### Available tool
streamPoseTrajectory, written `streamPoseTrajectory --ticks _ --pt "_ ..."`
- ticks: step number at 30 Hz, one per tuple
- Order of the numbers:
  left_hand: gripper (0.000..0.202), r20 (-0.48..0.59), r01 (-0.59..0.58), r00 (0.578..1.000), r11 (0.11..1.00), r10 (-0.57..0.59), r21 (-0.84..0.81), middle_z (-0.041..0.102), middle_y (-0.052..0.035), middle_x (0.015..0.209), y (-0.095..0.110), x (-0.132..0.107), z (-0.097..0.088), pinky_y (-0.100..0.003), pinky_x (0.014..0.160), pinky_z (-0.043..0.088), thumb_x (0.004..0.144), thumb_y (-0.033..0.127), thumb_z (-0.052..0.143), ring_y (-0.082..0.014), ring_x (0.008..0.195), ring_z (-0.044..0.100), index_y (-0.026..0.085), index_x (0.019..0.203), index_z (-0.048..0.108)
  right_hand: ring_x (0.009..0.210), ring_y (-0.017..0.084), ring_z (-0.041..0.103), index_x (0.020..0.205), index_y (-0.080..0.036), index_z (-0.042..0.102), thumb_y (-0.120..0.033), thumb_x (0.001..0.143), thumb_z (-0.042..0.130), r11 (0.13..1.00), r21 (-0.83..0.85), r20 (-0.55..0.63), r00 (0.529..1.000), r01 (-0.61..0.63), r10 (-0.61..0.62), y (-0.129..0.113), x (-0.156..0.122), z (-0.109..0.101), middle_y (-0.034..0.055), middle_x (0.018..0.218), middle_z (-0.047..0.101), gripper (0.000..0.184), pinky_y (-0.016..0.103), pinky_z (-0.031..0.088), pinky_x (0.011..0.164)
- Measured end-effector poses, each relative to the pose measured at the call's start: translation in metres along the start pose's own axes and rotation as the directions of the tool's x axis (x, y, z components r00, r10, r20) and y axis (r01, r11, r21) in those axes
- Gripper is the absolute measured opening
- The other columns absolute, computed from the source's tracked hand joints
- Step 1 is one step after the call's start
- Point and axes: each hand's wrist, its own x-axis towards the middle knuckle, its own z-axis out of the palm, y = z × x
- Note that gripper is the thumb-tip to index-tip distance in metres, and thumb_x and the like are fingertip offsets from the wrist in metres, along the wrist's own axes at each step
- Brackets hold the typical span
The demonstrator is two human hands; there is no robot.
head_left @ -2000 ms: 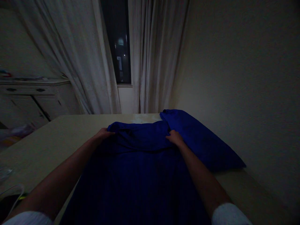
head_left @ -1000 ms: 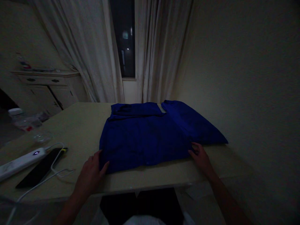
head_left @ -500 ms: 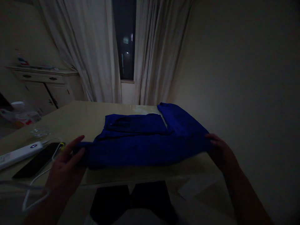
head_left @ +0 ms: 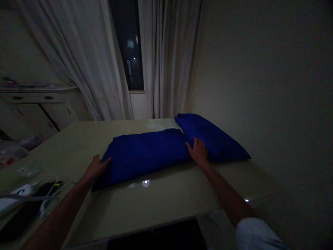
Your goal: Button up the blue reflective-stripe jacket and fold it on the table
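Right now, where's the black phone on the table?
In the head view, the black phone lies at the lower left of the tabletop, beside a white power bank, with a white cable crossing it, just left of the person's left forearm.

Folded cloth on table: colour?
The folded cloth is deep blue, no pattern visible; head view.
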Motion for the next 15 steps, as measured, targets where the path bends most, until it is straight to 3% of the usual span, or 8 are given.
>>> streamPoseTrajectory --ticks 3,5,7,9,10,11,13,15 --pt "0.085 0.155 0.185 0.975 0.967 -0.159 -0.174 0.072 -0.0250 0.128 0.001 0.003 -0.001 -0.047 0.091 0.062 0.075 0.051 0.079 -0.0392 0.111 0.073 0.005 0.143 0.054 0.122 0.039 0.057 0.138 -0.009 0.060 -0.055 0.102 0.053 0.992 -0.094 -0.116 0.989 0.083 -0.093 0.018 -0.032 0.010 0.0264 0.133 0.063 0.059 0.050 0.043 0.105" --pt "0.068 0.324 0.324 0.919 0.900 -0.225 -0.292 0.077 -0.0220 0.117 0.015 0.006 -0.005 -0.043 0.085 0.064 0.076 0.049 0.080 -0.0356 0.100 0.077 0.006 0.128 0.066 0.126 0.038 0.056 0.142 -0.014 0.060 -0.059 0.099 0.057 0.969 -0.088 -0.070 0.969 0.232 -0.238 0.023 -0.040 0.009 0.0236 0.137 0.062 0.062 0.051 0.042 0.108" --pt "0.055 0.482 0.484 0.824 0.812 -0.298 -0.325 0.080 -0.0197 0.102 0.031 0.005 -0.007 -0.041 0.079 0.065 0.074 0.046 0.083 -0.0333 0.088 0.078 0.007 0.111 0.072 0.134 0.036 0.053 0.149 -0.021 0.056 -0.058 0.094 0.066 0.891 -0.028 0.115 0.887 0.453 -0.448 0.021 -0.042 0.005 0.0188 0.147 0.059 0.067 0.052 0.038 0.114" --pt "0.053 0.521 0.563 0.771 0.773 -0.365 -0.293 0.080 -0.0184 0.092 0.039 -0.005 -0.006 -0.042 0.076 0.065 0.069 0.046 0.088 -0.0333 0.082 0.078 0.007 0.102 0.074 0.139 0.033 0.052 0.152 -0.027 0.055 -0.047 0.095 0.068 0.805 0.045 0.322 0.754 0.592 -0.573 0.015 -0.044 0.001 0.0135 0.153 0.057 0.062 0.051 0.035 0.118" --pt "0.056 0.500 0.556 0.780 0.783 -0.375 -0.280 0.080 -0.0177 0.090 0.038 -0.014 -0.005 -0.043 0.075 0.066 0.065 0.048 0.091 -0.0337 0.080 0.078 0.009 0.100 0.074 0.137 0.031 0.054 0.150 -0.027 0.057 -0.037 0.097 0.065 0.792 0.060 0.403 0.712 0.607 -0.576 0.011 -0.046 -0.002 0.0123 0.152 0.060 0.055 0.051 0.035 0.118" --pt "0.060 0.469 0.524 0.806 0.806 -0.362 -0.277 0.081 -0.0167 0.089 0.033 -0.026 -0.004 -0.044 0.075 0.066 0.061 0.051 0.093 -0.0342 0.079 0.078 0.010 0.100 0.075 0.134 0.030 0.058 0.147 -0.026 0.061 -0.026 0.099 0.060 0.805 0.055 0.461 0.700 0.591 -0.546 0.009 -0.050 -0.007 0.0121 0.147 0.064 0.048 0.050 0.037 0.116" --pt "0.066 0.405 0.421 0.869 0.856 -0.286 -0.299 0.081 -0.0143 0.087 0.012 -0.056 -0.004 -0.045 0.074 0.066 0.054 0.059 0.094 -0.0347 0.078 0.077 0.014 0.100 0.075 0.125 0.028 0.064 0.137 -0.021 0.069 -0.009 0.097 0.049 0.864 0.032 0.521 0.729 0.503 -0.444 0.011 -0.062 -0.024 0.0128 0.135 0.072 0.047 0.048 0.041 0.112" --pt "0.070 0.360 0.345 0.905 0.886 -0.226 -0.311 0.080 -0.0130 0.081 -0.019 -0.085 -0.009 -0.047 0.070 0.066 0.053 0.066 0.091 -0.0348 0.073 0.076 0.016 0.099 0.076 0.117 0.027 0.069 0.129 -0.020 0.074 -0.007 0.095 0.049 0.909 0.109 0.563 0.729 0.403 -0.390 0.023 -0.081 -0.053 0.0118 0.127 0.076 0.044 0.044 0.046 0.107"
